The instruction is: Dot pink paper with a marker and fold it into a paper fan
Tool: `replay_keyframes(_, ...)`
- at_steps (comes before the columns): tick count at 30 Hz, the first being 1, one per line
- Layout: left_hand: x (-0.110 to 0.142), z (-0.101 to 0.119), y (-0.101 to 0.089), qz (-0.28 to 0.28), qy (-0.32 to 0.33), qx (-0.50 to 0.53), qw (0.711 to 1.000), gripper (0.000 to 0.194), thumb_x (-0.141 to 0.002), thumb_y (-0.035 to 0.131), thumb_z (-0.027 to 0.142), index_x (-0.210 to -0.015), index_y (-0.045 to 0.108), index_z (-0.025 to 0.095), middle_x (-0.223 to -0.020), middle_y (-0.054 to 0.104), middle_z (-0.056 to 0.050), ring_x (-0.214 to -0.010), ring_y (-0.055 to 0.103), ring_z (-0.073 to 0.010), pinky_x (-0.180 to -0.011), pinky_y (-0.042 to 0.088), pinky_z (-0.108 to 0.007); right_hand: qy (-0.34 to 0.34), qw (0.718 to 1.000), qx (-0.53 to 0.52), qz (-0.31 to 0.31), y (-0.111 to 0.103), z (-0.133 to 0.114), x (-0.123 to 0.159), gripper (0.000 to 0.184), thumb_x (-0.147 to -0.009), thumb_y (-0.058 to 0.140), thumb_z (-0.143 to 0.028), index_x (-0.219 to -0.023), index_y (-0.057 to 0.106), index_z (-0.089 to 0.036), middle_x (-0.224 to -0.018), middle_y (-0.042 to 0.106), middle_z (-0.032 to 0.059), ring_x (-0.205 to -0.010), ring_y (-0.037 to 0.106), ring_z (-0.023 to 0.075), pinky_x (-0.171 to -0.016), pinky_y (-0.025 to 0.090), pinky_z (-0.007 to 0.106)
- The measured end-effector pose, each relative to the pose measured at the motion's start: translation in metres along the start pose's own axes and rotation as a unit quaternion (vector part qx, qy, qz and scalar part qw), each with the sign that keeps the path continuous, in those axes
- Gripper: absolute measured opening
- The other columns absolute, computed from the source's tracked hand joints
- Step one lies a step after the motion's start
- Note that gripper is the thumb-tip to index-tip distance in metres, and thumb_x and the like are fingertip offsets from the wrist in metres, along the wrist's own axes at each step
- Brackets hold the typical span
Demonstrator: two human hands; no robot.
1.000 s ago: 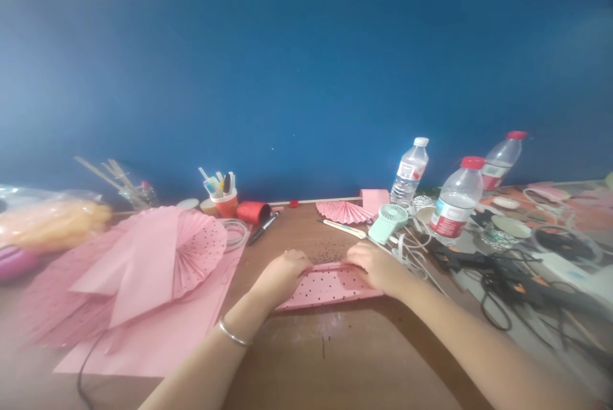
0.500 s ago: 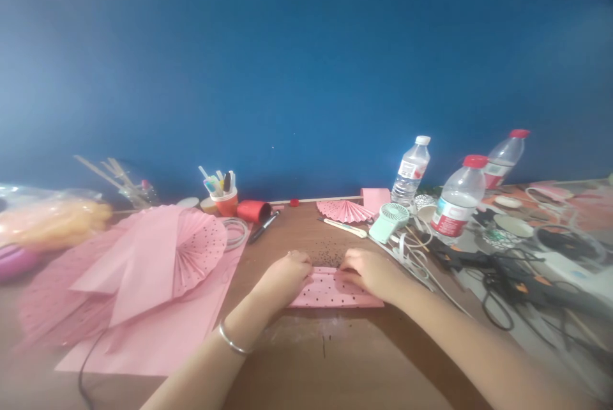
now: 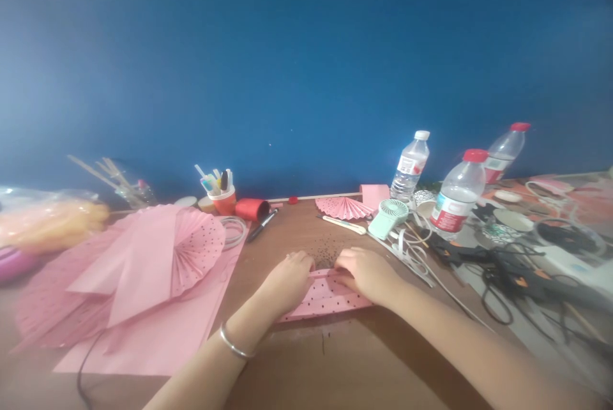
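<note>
A strip of pink dotted paper (image 3: 330,300) lies on the brown table (image 3: 335,365) in front of me, partly folded. My left hand (image 3: 286,283), with a silver bangle on its wrist, presses down on the strip's left part with fingers curled. My right hand (image 3: 364,274) rests on the strip's right part, its fingers bent onto the far folded edge. The two hands sit close together, nearly touching. Dark specks lie on the table just beyond the paper.
Pink paper sheets and a pleated fan (image 3: 191,250) lie at the left. A cup of pens (image 3: 224,198), a tipped red cup (image 3: 253,209) and a black marker (image 3: 262,225) stand behind. At the right are a mint hand fan (image 3: 387,217), three water bottles (image 3: 454,200) and tangled cables (image 3: 507,269).
Both hands have drawn closer together over the strip. The visible paper has become narrower as its far edge was folded over toward me.
</note>
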State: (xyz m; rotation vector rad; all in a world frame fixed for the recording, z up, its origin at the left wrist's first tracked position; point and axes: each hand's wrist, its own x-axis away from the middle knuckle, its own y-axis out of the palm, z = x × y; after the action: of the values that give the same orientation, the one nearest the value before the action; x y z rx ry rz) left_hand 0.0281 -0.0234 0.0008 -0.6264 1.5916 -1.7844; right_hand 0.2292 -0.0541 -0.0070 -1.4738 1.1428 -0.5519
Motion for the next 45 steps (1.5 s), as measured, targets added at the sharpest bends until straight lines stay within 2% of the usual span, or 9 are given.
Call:
replay_keyframes(5, 0.002, 0.005, 0.0, -0.007, -0.008, -0.066, 0.998, 0.014, -0.082, 0.034, 0.012, -0.088, 0.046, 0.016, -0.088, 0.054, -0.007, -0.081, 0.052, -0.0209, -0.068, 0.04, -0.031, -0.001, 1.0, 0.005, 0.028, 0.007, -0.005, -0.001, 0.012, -0.079, 0.053, -0.026, -0.07, 0.051, -0.017, -0.073, 0.056, 0.0025, -0.073, 0.049, 0.0161, -0.063, 0.036, 0.026)
replay_keyframes(11, 0.0, 0.004, -0.007, -0.057, -0.04, -0.027, 0.997, 0.017, -0.087, 0.033, 0.03, -0.1, 0.04, 0.021, -0.079, 0.058, -0.004, -0.07, 0.058, -0.0205, -0.057, 0.04, -0.028, -0.008, 0.999, -0.003, 0.031, 0.012, -0.003, -0.001, 0.012, -0.079, 0.043, -0.008, -0.081, 0.05, -0.018, -0.076, 0.056, 0.0028, -0.072, 0.05, 0.0154, -0.063, 0.036, 0.025)
replay_keyframes(15, -0.001, 0.005, -0.012, -0.027, 0.003, -0.003, 1.0, 0.016, -0.087, 0.034, 0.031, -0.093, 0.045, 0.022, -0.087, 0.058, -0.003, -0.08, 0.057, -0.0195, -0.065, 0.041, -0.028, -0.03, 0.999, -0.009, 0.04, 0.011, -0.001, 0.0, 0.019, -0.083, 0.041, -0.016, -0.099, 0.051, -0.019, -0.086, 0.056, 0.0046, -0.079, 0.051, 0.0163, -0.067, 0.038, 0.027)
replay_keyframes(19, -0.001, 0.004, -0.009, -0.003, 0.044, -0.023, 0.999, 0.022, -0.084, 0.04, 0.03, -0.104, 0.044, 0.02, -0.097, 0.056, -0.004, -0.085, 0.054, -0.0202, -0.071, 0.042, -0.03, -0.045, 0.998, 0.04, 0.03, 0.011, -0.002, -0.001, 0.037, -0.083, 0.045, -0.027, -0.119, 0.043, -0.02, -0.088, 0.055, 0.0068, -0.08, 0.051, 0.019, -0.067, 0.038, 0.03)
replay_keyframes(24, -0.001, 0.004, -0.003, 0.004, 0.054, -0.104, 0.993, 0.023, -0.085, 0.039, 0.027, -0.103, 0.047, 0.016, -0.095, 0.055, -0.007, -0.086, 0.052, -0.0232, -0.073, 0.042, -0.034, -0.038, 0.996, 0.077, 0.012, 0.011, -0.004, -0.002, 0.043, -0.084, 0.042, -0.031, -0.124, 0.038, -0.015, -0.089, 0.055, 0.0093, -0.081, 0.051, 0.0205, -0.068, 0.037, 0.032)
replay_keyframes(27, -0.001, 0.006, -0.003, 0.002, 0.053, -0.125, 0.991, 0.018, -0.083, 0.04, 0.022, -0.097, 0.049, 0.015, -0.09, 0.055, -0.007, -0.084, 0.052, -0.0229, -0.07, 0.042, -0.034, -0.03, 0.996, 0.078, 0.008, 0.011, -0.005, -0.003, 0.037, -0.085, 0.04, -0.031, -0.119, 0.042, -0.016, -0.088, 0.056, 0.0084, -0.081, 0.051, 0.0199, -0.068, 0.036, 0.031)
replay_keyframes(34, -0.004, 0.008, -0.003, -0.012, 0.047, -0.133, 0.99, 0.011, -0.082, 0.041, 0.02, -0.085, 0.051, 0.016, -0.081, 0.057, -0.006, -0.075, 0.054, -0.022, -0.062, 0.042, -0.032, -0.024, 0.993, 0.111, -0.022, 0.009, -0.006, -0.004, 0.012, -0.084, 0.043, -0.026, -0.087, 0.051, -0.017, -0.079, 0.06, 0.0047, -0.076, 0.053, 0.0185, -0.065, 0.032, 0.029)
replay_keyframes(41, -0.004, 0.013, -0.004, -0.021, 0.071, -0.127, 0.989, 0.014, -0.079, 0.04, 0.01, -0.082, 0.051, 0.017, -0.075, 0.059, -0.005, -0.07, 0.056, -0.0199, -0.062, 0.042, -0.03, -0.073, 0.988, 0.136, -0.011, 0.003, -0.011, -0.004, 0.016, -0.083, 0.04, -0.016, -0.073, 0.051, -0.016, -0.071, 0.06, 0.0046, -0.069, 0.051, 0.0156, -0.06, 0.026, 0.028)
replay_keyframes(45, -0.002, 0.01, -0.008, -0.045, 0.037, -0.131, 0.99, 0.014, -0.079, 0.039, 0.011, -0.082, 0.05, 0.017, -0.07, 0.059, -0.004, -0.063, 0.057, -0.018, -0.056, 0.04, -0.027, -0.082, 0.984, 0.158, 0.007, 0.0, 0.001, -0.004, 0.02, -0.082, 0.039, -0.011, -0.068, 0.052, -0.016, -0.062, 0.058, 0.003, -0.062, 0.049, 0.0144, -0.058, 0.023, 0.028)
